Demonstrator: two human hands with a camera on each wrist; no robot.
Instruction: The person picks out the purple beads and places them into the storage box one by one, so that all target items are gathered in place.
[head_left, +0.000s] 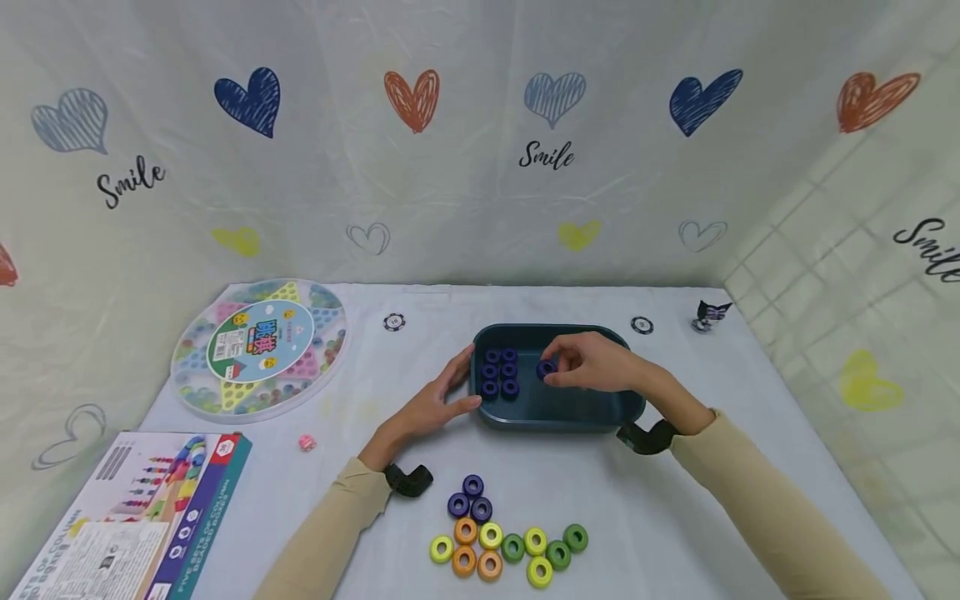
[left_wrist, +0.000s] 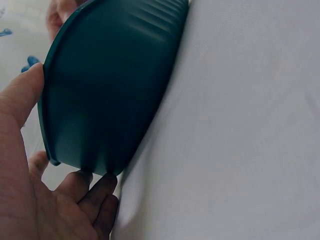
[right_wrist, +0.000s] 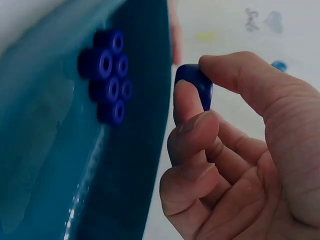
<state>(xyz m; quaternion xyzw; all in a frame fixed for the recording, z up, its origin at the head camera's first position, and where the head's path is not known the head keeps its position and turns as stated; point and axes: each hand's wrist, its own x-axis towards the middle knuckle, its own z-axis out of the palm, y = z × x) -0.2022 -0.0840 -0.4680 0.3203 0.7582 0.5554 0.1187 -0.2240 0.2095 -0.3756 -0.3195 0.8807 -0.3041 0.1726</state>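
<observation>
Head view: right hand (head_left: 596, 362) pinches one purple ring bead (head_left: 542, 367) between thumb and fingers, above the teal tray (head_left: 562, 413), right of frame centre. Left hand (head_left: 429, 408) rests against the tray's left side, thumb and fingers spread apart. Six purple beads (head_left: 509, 375) sit in two columns at tray left. Bottom centre: loose purple, orange, yellow and green beads (head_left: 490, 575). Lower left: bead-toy carton (head_left: 127, 517).
</observation>
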